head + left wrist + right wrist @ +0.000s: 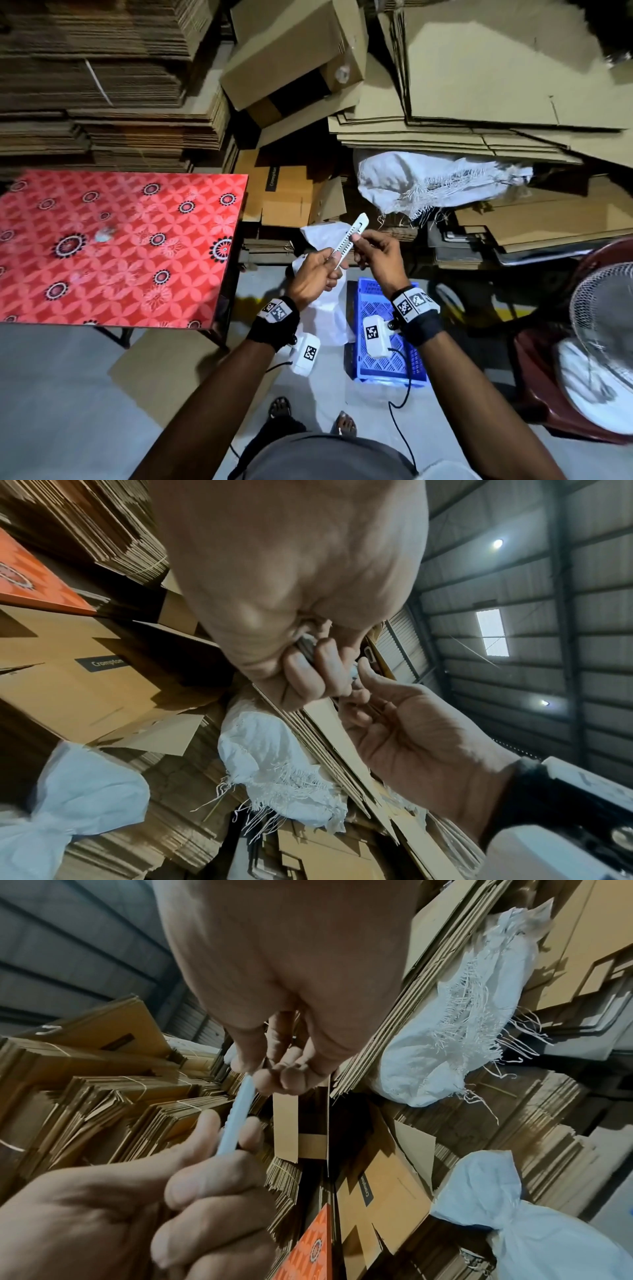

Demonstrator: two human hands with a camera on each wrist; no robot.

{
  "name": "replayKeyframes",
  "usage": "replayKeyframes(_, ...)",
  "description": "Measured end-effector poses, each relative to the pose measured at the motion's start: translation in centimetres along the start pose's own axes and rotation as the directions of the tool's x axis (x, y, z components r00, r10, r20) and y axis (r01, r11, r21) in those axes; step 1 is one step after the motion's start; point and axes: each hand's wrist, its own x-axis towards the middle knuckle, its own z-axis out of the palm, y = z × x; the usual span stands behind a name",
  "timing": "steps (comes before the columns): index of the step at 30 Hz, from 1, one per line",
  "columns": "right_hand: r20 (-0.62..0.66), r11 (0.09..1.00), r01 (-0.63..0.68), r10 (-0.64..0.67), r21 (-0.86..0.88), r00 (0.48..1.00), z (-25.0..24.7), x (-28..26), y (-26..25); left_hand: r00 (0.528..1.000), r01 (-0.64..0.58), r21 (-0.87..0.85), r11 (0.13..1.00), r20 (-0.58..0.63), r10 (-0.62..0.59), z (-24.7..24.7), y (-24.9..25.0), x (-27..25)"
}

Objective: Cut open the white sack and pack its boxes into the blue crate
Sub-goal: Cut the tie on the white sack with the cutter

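The white sack point(322, 294) stands on the floor below the hands, tied near the top so it looks pinched, with its top part flaring out. It is smooth and pale. Just to its right sits the blue crate point(383, 346), with holes all over its walls and floor. The sack is touching or almost touching the crate's left side; I cannot tell which.

Both hands hold one white cutter point(349, 240), long and thin, with little ridges along one edge. The left hand point(313, 274) has its fingers curled around the near end. The right hand point(376, 255) pinches the cutter's middle with thumb and fingers.

I count one crate, one cutter, and two white sacks: the tied one, and a torn sack point(435, 185) with loose threads, farther off on the cardboard point(479, 102).

A red table point(120, 246) stands to the left; its right edge is near the sack. A fan point(606, 325) is to the right. Grey floor point(68, 394) lies open near the person's feet.
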Motion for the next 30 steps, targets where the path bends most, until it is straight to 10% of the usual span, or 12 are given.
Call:
replayKeyframes(17,-0.023,0.985,-0.171,0.171,-0.012,0.985,8.5,2.2,3.6,0.964,0.053,0.043,0.998,-0.263,-0.040,-9.7,-2.4,0.4)
replayKeyframes(30,-0.018,0.939,-0.336,0.336,-0.067,0.942,9.2,7.4,10.1,0.952,0.302,0.020,0.953,0.040,-0.302,-13.5,-7.1,7.0)
